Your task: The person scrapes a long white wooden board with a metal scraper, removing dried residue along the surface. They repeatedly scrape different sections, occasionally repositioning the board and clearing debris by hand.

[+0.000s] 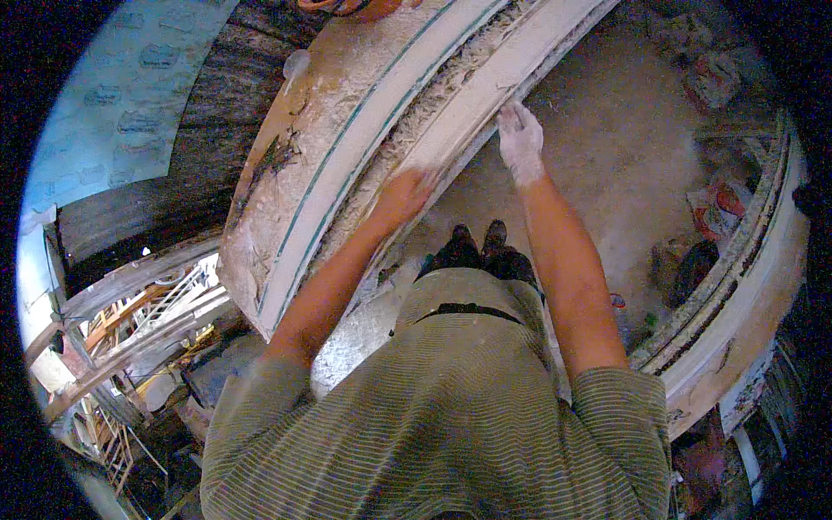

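A long, whitish plaster-like moulding (472, 113) runs diagonally across a wide worktop (260, 204). My left hand (406, 198) rests on its near part; the fingers are whitened and blurred, so their shape cannot be told apart from the pale surface. White powder coats my right hand (522, 143), which is at the moulding's right edge. Its fingers are drawn together, fingertips against that edge; whatever may lie between them is hidden. Beside the moulding runs a pale strip (351, 143) bordered by green lines, with a rough, crumbly band between the two.
At the right stands another long pale bench or moulding (737, 325). Red and white bags or scraps (721, 206) lie on the dusty floor (607, 113) near it. Wooden frames and ladder-like pieces (156, 303) are at the left. An orange, coiled-looking object (360, 7) sits at the worktop's far end.
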{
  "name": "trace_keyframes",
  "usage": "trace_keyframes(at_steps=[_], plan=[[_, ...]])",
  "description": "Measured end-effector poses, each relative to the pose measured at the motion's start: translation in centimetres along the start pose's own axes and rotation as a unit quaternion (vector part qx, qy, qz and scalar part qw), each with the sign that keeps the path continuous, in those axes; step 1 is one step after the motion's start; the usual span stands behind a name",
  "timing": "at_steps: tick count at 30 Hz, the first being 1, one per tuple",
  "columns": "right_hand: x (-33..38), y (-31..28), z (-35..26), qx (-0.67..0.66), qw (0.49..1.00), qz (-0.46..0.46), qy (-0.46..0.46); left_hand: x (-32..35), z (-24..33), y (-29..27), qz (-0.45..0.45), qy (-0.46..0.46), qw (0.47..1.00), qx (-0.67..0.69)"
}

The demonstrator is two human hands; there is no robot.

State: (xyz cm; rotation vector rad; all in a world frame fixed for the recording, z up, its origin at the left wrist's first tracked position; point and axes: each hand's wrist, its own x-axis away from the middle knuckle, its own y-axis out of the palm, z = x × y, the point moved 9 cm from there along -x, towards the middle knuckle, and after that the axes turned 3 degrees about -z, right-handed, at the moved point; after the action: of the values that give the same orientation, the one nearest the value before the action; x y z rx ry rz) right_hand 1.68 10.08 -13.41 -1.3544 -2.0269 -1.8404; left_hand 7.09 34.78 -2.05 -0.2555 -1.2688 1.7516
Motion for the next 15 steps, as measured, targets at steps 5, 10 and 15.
trace_keyframes(at_steps=[5,10,15], plan=[[3.9,-3.6,2.5,-0.009,0.999,0.023,0.042,22.7,-5.2,-0.5,-0.134,-0.122,0.981,-0.073],[5.8,-6.5,3.9,-0.001,0.996,0.069,0.057,11.6,0.0,-1.3,-0.006,0.045,0.986,-0.159],[6.0,-7.0,1.9,0.031,0.996,0.081,0.015,-8.5,7.5,-1.3,0.038,0.081,0.987,-0.137]])
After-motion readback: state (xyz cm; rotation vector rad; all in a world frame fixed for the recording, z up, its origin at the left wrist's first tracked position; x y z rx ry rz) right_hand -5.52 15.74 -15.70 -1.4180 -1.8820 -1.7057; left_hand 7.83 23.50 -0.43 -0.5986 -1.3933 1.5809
